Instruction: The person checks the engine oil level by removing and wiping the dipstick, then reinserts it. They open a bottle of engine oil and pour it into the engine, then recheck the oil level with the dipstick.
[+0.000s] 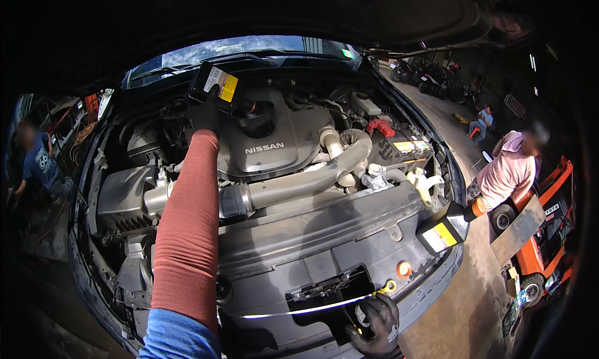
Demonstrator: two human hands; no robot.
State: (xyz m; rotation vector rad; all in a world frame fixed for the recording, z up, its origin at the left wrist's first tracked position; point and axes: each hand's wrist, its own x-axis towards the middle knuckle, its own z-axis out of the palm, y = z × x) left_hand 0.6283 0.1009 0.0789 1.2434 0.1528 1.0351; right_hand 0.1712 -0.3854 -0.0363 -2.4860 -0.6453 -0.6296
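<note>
Black bottle [228,84] with a white-and-yellow label is held tilted above the engine cover [268,153], clasped by the gloved left hand [203,114], the nearer one; its long axis is slanted down and rightward from the grip, toward a dark hollow [259,124]. The gloved right hand [378,325] is placed low, beside a yellow dipstick handle [388,287]; whether anything is pinched there cannot be told. The bottle's mouth and the hollow's depth are obscured by shadow.

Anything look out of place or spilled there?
An orange cap lies seemingly loose on the black front cover, and a yellow-ringed dipstick stretches across that cover; both look odd away from their fittings. No spill visible.
</note>
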